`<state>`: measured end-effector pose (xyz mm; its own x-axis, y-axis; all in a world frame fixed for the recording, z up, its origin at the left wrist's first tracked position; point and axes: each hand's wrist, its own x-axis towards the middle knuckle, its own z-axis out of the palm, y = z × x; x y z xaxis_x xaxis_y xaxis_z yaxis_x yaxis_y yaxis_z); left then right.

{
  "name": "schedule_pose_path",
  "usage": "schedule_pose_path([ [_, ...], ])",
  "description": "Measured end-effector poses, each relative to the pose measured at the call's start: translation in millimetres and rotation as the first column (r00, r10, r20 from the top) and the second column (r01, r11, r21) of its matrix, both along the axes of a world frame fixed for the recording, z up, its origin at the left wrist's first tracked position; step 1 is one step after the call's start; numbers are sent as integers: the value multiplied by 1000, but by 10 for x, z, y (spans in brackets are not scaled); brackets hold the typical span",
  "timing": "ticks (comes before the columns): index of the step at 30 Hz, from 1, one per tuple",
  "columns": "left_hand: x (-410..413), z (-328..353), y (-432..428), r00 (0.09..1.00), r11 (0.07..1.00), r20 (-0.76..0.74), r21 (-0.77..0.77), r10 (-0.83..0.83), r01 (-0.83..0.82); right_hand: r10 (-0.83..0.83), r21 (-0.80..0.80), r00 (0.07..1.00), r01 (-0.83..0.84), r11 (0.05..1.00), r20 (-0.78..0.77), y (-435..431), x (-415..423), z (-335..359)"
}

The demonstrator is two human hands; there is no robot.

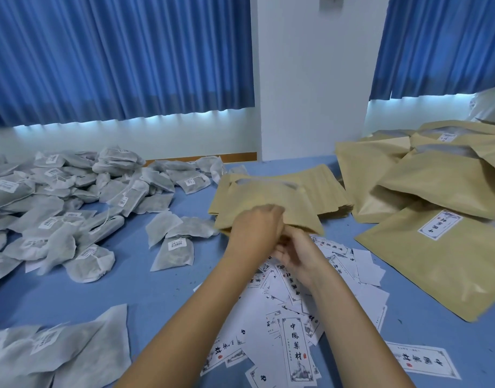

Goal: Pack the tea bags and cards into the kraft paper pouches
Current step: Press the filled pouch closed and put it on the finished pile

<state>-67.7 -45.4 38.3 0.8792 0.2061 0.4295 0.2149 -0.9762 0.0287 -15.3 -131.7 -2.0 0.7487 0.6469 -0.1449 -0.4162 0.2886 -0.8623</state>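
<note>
My left hand (254,228) grips the near edge of a kraft paper pouch (264,203) lifted off the stack of empty pouches (319,186). My right hand (296,256) is tucked just under that same edge, fingers curled against the pouch mouth; whether it holds a card I cannot tell. White printed cards (296,343) lie scattered under my forearms. Grey tea bags (72,208) are heaped on the left, with a few near bags (173,245) closer to my hands.
Filled kraft pouches (436,247), some with a label showing, pile up on the right of the blue table (162,287). More tea bags (61,351) lie at the near left. A white pillar and blue curtains stand behind.
</note>
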Motion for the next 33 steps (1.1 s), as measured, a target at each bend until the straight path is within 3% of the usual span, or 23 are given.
schedule_pose_path([
  [3,-94,-213,21,999,991,10,-124,-45,45,91,71,994,-87,994,-64,-73,35,42],
  [5,-129,-325,9,994,986,24,-127,-103,106,80,123,988,-64,990,-129,-101,45,75],
  [7,-183,-401,-97,983,970,105,-175,-153,170,-27,96,979,47,994,-200,-109,67,82],
  [9,-242,-438,-275,961,865,203,-428,-189,261,-167,-1,961,171,985,-220,-109,114,52],
  [10,-250,-437,-358,958,709,234,-647,-166,281,-208,-63,957,199,978,-203,-114,125,39],
  [12,-186,-434,-412,987,186,157,-970,-25,159,-207,-109,957,188,976,-205,-133,128,42],
  [13,-149,-416,-389,996,-61,84,-995,10,85,-193,-110,960,174,979,-201,-134,139,52],
  [14,-123,-415,-340,999,-234,46,-971,29,51,-173,-110,967,154,982,-189,-128,143,51],
  [16,-91,-421,-206,989,-432,83,-893,122,129,-101,-108,987,87,990,-126,-113,149,46],
  [18,-90,-468,-64,950,-471,167,-837,265,278,-4,-100,997,-4,995,-83,-76,144,12],
  [21,-133,-544,40,926,-516,194,-784,324,345,45,-146,998,-50,988,-40,-36,124,-30],
  [26,-172,-549,121,875,-613,180,-650,450,449,-361,-163,926,342,926,-109,-118,255,-103],
  [28,-191,-569,148,872,-597,175,-667,457,446,-378,-168,920,359,918,-99,-150,282,-125],
  [31,-197,-629,224,857,-494,132,-769,498,406,-227,-180,971,210,961,-79,-119,226,-113],
  [33,-199,-641,278,843,-489,120,-768,525,414,-161,-181,985,148,972,-64,-93,207,-118],
])
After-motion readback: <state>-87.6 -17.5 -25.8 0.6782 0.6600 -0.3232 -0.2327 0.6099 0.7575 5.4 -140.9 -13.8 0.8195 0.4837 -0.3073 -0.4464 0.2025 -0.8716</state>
